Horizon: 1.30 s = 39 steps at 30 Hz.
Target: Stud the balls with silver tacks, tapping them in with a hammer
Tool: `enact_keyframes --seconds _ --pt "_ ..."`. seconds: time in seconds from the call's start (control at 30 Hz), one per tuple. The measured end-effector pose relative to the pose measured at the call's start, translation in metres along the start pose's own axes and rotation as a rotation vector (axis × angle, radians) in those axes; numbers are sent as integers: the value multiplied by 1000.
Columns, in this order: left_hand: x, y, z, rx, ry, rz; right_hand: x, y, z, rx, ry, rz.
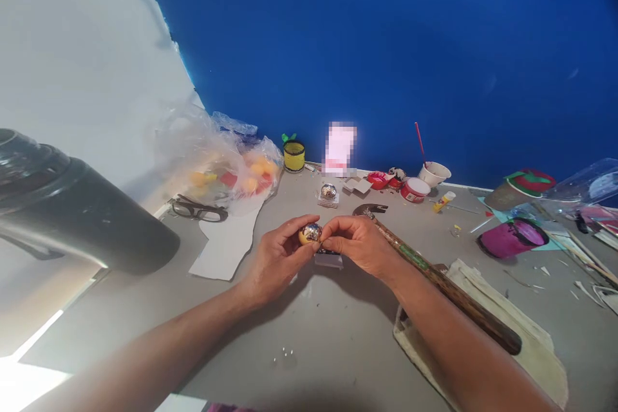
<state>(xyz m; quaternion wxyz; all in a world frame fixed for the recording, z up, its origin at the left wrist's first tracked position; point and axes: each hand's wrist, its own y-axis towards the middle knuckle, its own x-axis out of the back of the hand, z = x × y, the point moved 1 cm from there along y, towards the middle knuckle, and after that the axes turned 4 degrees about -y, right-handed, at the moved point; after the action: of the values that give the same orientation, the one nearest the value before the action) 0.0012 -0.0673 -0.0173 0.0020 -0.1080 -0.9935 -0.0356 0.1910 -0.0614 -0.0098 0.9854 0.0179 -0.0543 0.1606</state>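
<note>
My left hand (275, 257) is closed around a small yellow ball (310, 234) whose upper part is covered with shiny mirror pieces. The thumb and fingers of my right hand (360, 241) are pinched together at the ball's right side. Whatever lies between those fingertips is too small to make out. Just below the hands is a small white block (329, 261) with something dark on top, partly hidden by them. Behind the hands, a second mirror-covered dome (328, 191) rests on a small white stand (328, 202).
A hammer (434, 270) lies across a pale cloth (521, 328) at right. Farther back are paint pots (415, 189), a paper cup (434, 174), a glue stick (444, 201) and a magenta container (512, 238). Glasses (199, 209), plastic bags (241, 161) and a large dark cylinder (87, 206) occupy the left.
</note>
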Motion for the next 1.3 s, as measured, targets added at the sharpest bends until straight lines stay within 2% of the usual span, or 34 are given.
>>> enact_keyframes --seconds 0.2,0.33,0.77,1.0,1.17,1.23,1.3 --pt "0 2 -4 32 -29 -22 -10 -2 5 100 -137 -131" --pt "0 2 -6 33 -45 -34 -16 -3 2 88 -124 -192" --pt "-5 -4 0 -49 -25 -118 -23 -2 8 0 110 -147" --pt "-6 -2 -5 52 -178 -8 -20 -5 15 -18 91 -98" --pt "-7 4 1 118 -358 78 -12 -5 16 6 -95 -176" --pt "-7 6 3 167 -443 108 2 -5 17 24 -334 -245" --pt "-5 8 4 212 -511 134 23 -5 19 7 -731 -306"
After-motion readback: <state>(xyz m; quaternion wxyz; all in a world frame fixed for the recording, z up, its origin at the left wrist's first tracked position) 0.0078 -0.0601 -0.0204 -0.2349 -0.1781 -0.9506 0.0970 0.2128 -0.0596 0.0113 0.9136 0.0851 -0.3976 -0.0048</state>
